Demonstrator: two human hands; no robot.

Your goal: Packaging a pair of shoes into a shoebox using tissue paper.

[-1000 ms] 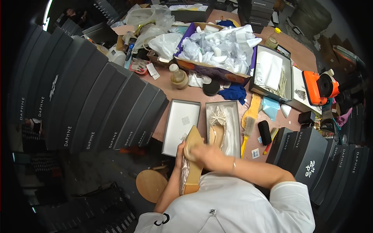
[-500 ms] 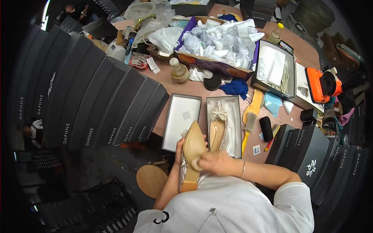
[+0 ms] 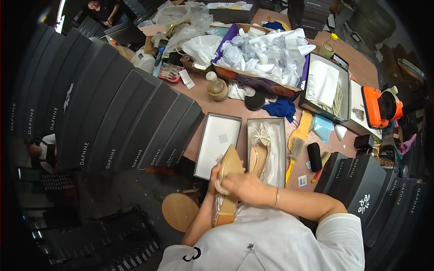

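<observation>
A beige shoe [image 3: 230, 159] is tilted sole up in front of my chest. My left hand [image 3: 211, 184] is wrapped round its side, most of the fingers hidden behind it. My right hand [image 3: 247, 189] pinches a pale rounded pad [image 3: 220, 186] and presses it to the left edge of the sole, around its middle. The pad's material cannot be made out. Just beyond my hands, the matching shoe [image 3: 258, 159], with a sparkly star-shaped ornament, lies in a grey shoe box [image 3: 281, 135] lined with white tissue. The box's lid [image 3: 212, 142] lies inside up on its left.
Shoe-box stacks rise at left [image 3: 113, 104] and right [image 3: 357, 180]. A brush [image 3: 294, 156] and a black case [image 3: 313, 156] lie right of the open box. Farther back are a bottle [image 3: 217, 88], a purple carton [image 3: 262, 79] of plastic wrappings, and an orange device [image 3: 373, 108].
The pad in my right hand has shifted up along the sole and out to its left edge. My left hand keeps its hold on the shoe. The whole view has moved slightly.
</observation>
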